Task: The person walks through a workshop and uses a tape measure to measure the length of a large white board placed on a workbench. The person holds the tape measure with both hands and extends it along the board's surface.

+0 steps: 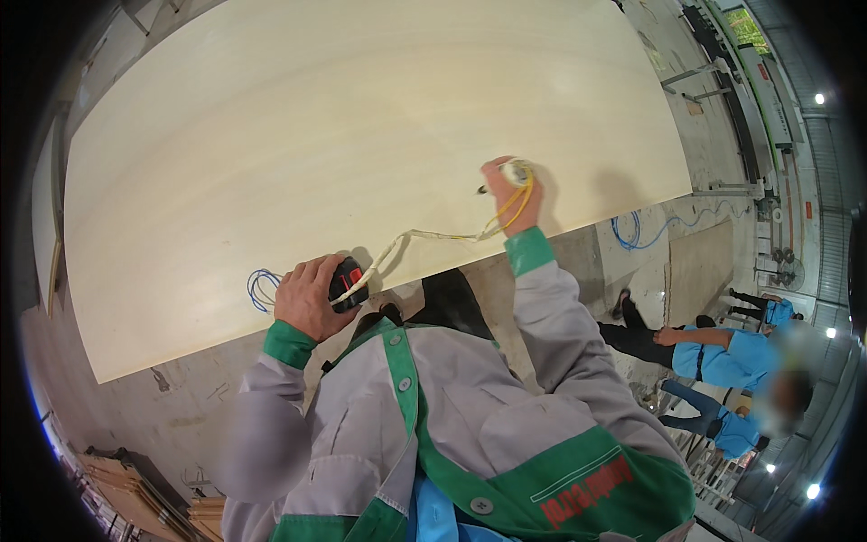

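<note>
Person's left hand (305,298) at the near edge of the worktop (298,135), back of the hand upward, fingers bent in a grip, left forearm (273,384) rising toward it, right hand (526,200) farther in, fingers curled closed, right arm (567,312) stretched forward.

The black pack (344,274) looks plastic, the board (316,135) smooth (faintly glossy), the jacket (462,388) cloth.
</note>
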Demonstrator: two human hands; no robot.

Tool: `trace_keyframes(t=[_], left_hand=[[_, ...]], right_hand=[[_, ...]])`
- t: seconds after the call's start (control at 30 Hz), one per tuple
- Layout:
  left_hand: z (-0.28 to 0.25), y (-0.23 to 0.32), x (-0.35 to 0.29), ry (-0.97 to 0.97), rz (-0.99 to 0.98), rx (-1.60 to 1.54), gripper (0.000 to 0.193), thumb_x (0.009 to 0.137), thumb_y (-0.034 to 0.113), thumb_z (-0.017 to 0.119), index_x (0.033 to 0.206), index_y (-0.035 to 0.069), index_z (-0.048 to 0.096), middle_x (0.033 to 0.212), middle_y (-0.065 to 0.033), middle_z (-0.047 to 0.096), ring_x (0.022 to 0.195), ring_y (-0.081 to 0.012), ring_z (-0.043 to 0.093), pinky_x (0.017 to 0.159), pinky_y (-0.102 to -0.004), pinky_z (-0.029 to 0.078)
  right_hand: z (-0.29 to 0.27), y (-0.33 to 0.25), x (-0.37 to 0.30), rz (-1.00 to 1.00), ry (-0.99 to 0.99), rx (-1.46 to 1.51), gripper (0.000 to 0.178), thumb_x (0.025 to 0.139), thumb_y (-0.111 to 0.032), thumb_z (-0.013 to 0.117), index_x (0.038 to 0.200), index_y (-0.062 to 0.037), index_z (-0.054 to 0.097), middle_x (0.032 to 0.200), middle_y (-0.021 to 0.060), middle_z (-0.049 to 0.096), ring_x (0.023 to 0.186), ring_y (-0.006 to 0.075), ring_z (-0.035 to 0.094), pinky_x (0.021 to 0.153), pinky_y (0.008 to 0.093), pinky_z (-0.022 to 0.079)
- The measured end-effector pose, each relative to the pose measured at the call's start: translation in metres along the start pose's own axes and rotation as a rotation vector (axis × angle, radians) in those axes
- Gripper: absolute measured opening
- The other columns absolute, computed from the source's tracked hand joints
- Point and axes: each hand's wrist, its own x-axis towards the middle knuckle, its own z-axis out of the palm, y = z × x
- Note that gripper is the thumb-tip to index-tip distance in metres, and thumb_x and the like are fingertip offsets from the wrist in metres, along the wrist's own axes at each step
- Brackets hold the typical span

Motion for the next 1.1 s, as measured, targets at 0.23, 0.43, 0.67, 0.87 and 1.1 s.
trace_keyframes(t=[0.23,0.43,0.67,0.87,1.1], left_hand=[[0.007,0.005,0.000,0.046,-0.098,-0.009,0.081,0.071,0.035,0.093,0.142,0.016,0.059,0.130,-0.0099,0.068,0.118,-0.0342,0.066,0.100,-0.0483,0.053],[0.019,0.012,0.004,0.129,-0.254,-0.028,0.083,0.071,0.035,0.093,0.143,0.015,0.058,0.133,-0.0094,0.067,0.120,-0.0338,0.065,0.101,-0.0482,0.053],[0.018,0.011,0.022,0.123,-0.380,0.009,0.081,0.071,0.035,0.092,0.142,0.014,0.058,0.133,-0.0108,0.067,0.121,-0.0339,0.065,0.100,-0.0497,0.053],[0.016,0.008,0.031,0.199,-0.418,0.024,0.081,0.072,0.037,0.092,0.141,0.013,0.059,0.129,-0.0122,0.069,0.118,-0.0342,0.066,0.097,-0.0490,0.054],[0.019,0.005,0.037,0.230,-0.452,0.041,0.081,0.072,0.037,0.092,0.142,0.013,0.058,0.127,-0.0123,0.069,0.116,-0.0344,0.067,0.095,-0.0491,0.055]], right_hand=[[0.007,-0.010,0.017,0.074,0.011,0.181,0.022,0.088,-0.022,0.082,0.094,-0.0019,0.075,0.086,0.0030,0.072,0.079,0.0130,0.067,0.074,0.0319,0.055],[0.019,-0.006,0.037,0.163,-0.166,-0.030,0.019,0.087,-0.020,0.082,0.094,-0.0040,0.076,0.084,0.0045,0.075,0.078,0.0144,0.070,0.073,0.0323,0.056],[0.033,0.004,0.054,-0.008,-0.187,0.185,0.014,0.092,-0.018,0.076,0.093,-0.0042,0.072,0.084,0.0051,0.073,0.075,0.0173,0.070,0.069,0.0339,0.057],[0.038,0.010,0.071,0.159,-0.171,0.266,0.022,0.088,-0.021,0.082,0.094,-0.0015,0.074,0.086,0.0040,0.075,0.080,0.0144,0.071,0.075,0.0328,0.057],[0.037,0.008,0.071,0.141,-0.276,0.098,0.019,0.090,-0.016,0.082,0.094,-0.0022,0.070,0.082,0.0032,0.071,0.074,0.0117,0.067,0.069,0.0297,0.056]])
